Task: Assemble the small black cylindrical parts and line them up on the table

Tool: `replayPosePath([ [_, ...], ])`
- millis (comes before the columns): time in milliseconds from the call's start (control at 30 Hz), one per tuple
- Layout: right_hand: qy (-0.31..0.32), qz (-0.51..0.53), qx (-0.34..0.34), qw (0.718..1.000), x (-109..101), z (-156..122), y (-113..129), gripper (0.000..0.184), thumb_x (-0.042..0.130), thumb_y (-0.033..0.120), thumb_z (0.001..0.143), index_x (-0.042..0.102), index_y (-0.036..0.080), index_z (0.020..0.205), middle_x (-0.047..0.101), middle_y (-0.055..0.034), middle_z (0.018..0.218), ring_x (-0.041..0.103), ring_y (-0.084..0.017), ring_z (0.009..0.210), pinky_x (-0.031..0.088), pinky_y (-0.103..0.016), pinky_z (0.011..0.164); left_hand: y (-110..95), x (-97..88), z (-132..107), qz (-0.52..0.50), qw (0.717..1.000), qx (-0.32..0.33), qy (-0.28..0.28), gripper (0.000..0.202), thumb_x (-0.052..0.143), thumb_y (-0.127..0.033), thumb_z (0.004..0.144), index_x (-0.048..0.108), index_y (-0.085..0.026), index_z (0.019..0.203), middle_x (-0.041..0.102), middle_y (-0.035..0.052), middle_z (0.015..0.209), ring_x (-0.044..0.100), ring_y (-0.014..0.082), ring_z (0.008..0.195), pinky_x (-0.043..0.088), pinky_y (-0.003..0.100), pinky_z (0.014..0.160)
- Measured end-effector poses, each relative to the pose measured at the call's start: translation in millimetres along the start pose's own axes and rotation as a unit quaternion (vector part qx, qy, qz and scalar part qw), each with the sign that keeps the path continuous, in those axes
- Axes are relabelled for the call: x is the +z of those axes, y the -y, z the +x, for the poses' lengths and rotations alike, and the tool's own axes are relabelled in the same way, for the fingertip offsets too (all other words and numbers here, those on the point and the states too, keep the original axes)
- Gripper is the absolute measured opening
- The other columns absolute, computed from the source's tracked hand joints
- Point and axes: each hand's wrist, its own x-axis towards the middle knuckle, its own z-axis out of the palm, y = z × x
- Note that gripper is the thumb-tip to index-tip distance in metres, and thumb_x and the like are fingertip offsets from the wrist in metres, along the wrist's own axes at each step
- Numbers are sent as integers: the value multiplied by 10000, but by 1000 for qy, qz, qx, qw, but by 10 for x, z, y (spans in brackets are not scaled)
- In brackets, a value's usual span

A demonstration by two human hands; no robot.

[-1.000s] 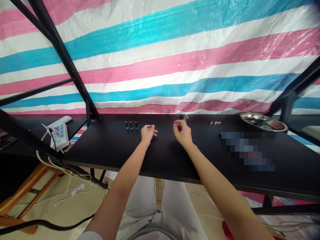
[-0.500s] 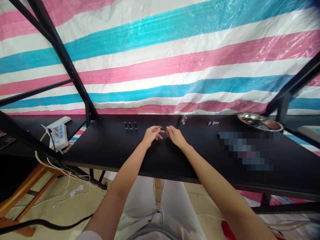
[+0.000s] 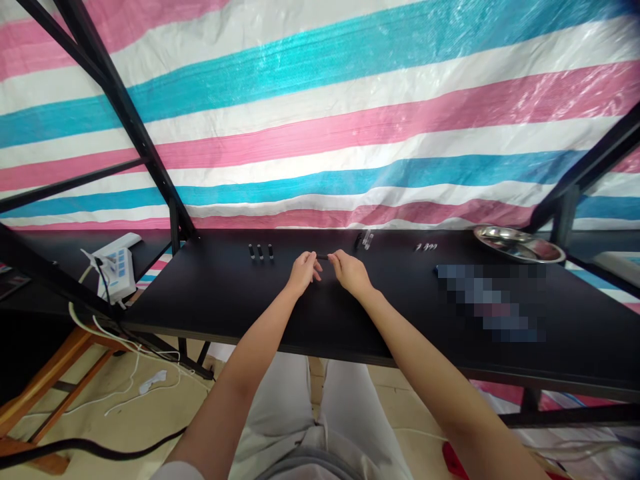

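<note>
Between my two hands is a small dark stick-shaped piece (image 3: 323, 257), held level above the black table (image 3: 220, 293). My left hand (image 3: 303, 272) pinches its left end, with the lower fingers loosely curled. At the other end, my right hand (image 3: 351, 270) grips it between thumb and forefinger. The piece is too small and too covered by fingers to name more exactly. Three short black tubes with light ends (image 3: 261, 252) stand in a row to the left. Behind my right hand lie clear and black small tubes (image 3: 367, 239).
Several tiny shiny pieces (image 3: 426, 247) lie right of the tubes. A round metal tray (image 3: 520, 245) sits at the back right, near a blurred-out dark blue item (image 3: 487, 303). A white power strip (image 3: 119, 272) and black frame posts (image 3: 145, 143) stand left. Striped sheeting (image 3: 350, 133) hangs behind.
My left fingers have closed in from a looser spread to a pinch on the dark piece. More of the piece shows between my hands. The things on the table stay put.
</note>
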Motion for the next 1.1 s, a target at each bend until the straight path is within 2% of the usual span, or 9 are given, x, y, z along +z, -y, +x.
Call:
replayPosePath([
  [133, -2, 56, -3, 998, -32, -16, -2, 349, 286, 426, 910, 543, 202, 836, 612, -52, 712, 563, -171, 610, 358, -256, 573, -13, -27, 11, -7, 999, 9, -41, 310, 385, -380, 884, 427, -161, 669, 522, -40, 539, 473, 48, 341, 270, 167, 353],
  [267, 6, 110, -1, 994, -6, -29, -63, 272, 360, 409, 890, 536, 209, 945, 630, -43, 792, 580, -164, 653, 404, -258, 609, -45, -66, 35, -26, 995, -26, -93, 313, 381, -355, 884, 420, -162, 639, 512, -36, 520, 451, 50, 327, 258, 175, 350],
  [400, 30, 129, -18, 991, 42, -24, -127, 246, 424, 362, 865, 546, 213, 1018, 645, -54, 893, 592, -170, 723, 437, -279, 671, -32, -78, 42, -18, 995, -17, -98, 308, 390, -350, 874, 417, -163, 632, 546, -19, 572, 456, 52, 328, 258, 177, 348],
  [500, 54, 117, -29, 991, 59, -15, -152, 226, 446, 341, 853, 579, 223, 992, 643, -49, 912, 581, -167, 721, 444, -291, 689, -19, -77, 15, 37, 994, 21, -98, 309, 405, -379, 867, 448, -160, 653, 560, -19, 599, 459, 44, 339, 297, 171, 374],
  [600, 66, 73, -15, 995, 67, -9, -187, 184, 482, 319, 828, 607, 219, 917, 614, -47, 905, 555, -151, 676, 433, -276, 635, -22, -79, -15, 123, 984, 62, -116, 264, 443, -371, 855, 508, -159, 711, 574, -22, 607, 467, 43, 359, 359, 177, 433],
  [733, 52, 24, 29, 998, 73, -5, -277, 143, 510, 271, 796, 620, 198, 852, 577, -51, 846, 535, -150, 673, 409, -261, 598, -23, -86, -17, 169, 974, 67, -134, 164, 493, -306, 832, 561, -157, 824, 602, -16, 635, 485, 55, 379, 397, 189, 468],
  [833, 27, 45, 42, 998, 69, 3, -327, 155, 496, 264, 794, 617, 188, 855, 565, -33, 749, 522, -153, 655, 406, -267, 607, -14, -86, -8, 167, 975, 66, -129, 154, 534, -296, 806, 572, -152, 846, 619, -9, 655, 499, 59, 394, 405, 186, 461],
  [933, 16, 116, 18, 993, 74, 10, -312, 195, 497, 305, 798, 613, 182, 896, 571, -23, 710, 516, -148, 629, 419, -277, 623, -12, -73, -17, 166, 977, 85, -102, 156, 547, -298, 795, 579, -146, 813, 628, -3, 665, 505, 58, 401, 412, 189, 465],
  [1100, 65, 213, -24, 974, 105, 2, -209, 236, 514, 365, 795, 612, 183, 910, 605, -24, 717, 514, -132, 588, 436, -274, 607, -23, -44, -35, 146, 984, 91, -49, 168, 545, -308, 797, 585, -145, 807, 639, 7, 707, 507, 52, 402, 411, 189, 447],
])
